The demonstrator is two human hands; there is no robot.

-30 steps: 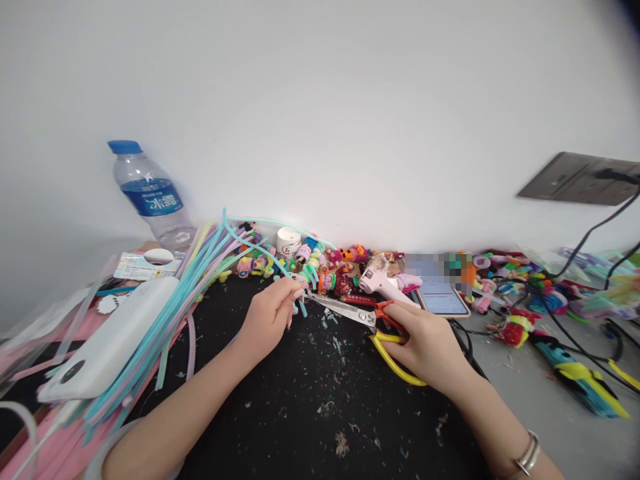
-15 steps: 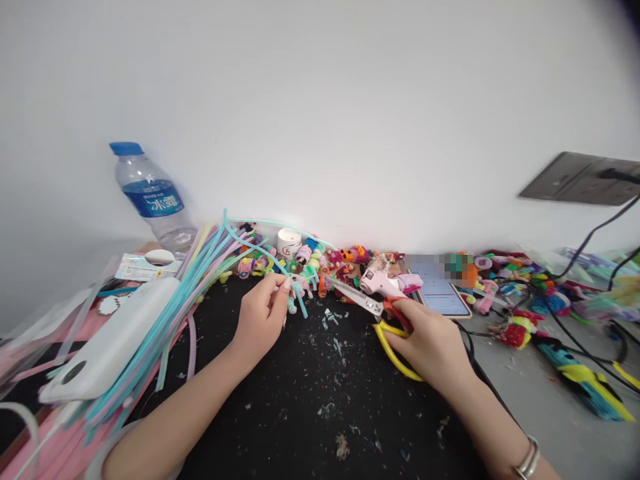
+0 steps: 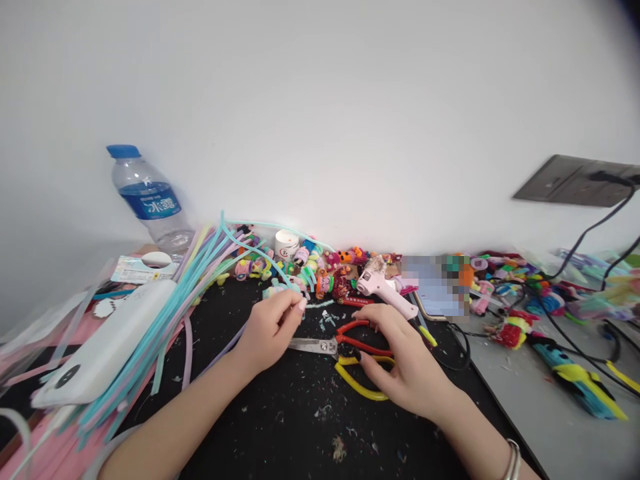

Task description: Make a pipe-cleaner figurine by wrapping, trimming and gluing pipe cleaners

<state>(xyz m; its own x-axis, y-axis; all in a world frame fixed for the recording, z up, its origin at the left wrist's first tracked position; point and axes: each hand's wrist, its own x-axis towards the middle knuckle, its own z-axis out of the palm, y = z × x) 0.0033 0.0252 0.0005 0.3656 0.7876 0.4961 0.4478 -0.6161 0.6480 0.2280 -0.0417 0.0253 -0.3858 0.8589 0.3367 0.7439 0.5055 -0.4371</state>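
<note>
My left hand (image 3: 273, 327) is closed in a pinch on a short light-blue pipe-cleaner piece (image 3: 320, 305) that sticks out to the right of the fingertips. My right hand (image 3: 403, 363) is curled over the red and yellow handles of the scissors (image 3: 345, 347). The scissors lie low on the black mat (image 3: 300, 427), blades closed and pointing left under my left hand. Small cut scraps are scattered over the mat between my hands.
A water bottle (image 3: 147, 197), a white power bank (image 3: 100, 347) and a bundle of pastel pipe cleaners (image 3: 200, 267) lie left. A pink glue gun (image 3: 383, 287), a phone (image 3: 440, 297), small craft figures (image 3: 330, 267) and cables (image 3: 575, 320) crowd the back and right.
My right hand brought the scissors down from near the left fingertips and back toward me onto the mat. The left hand stays closed, now with a short blue piece showing.
</note>
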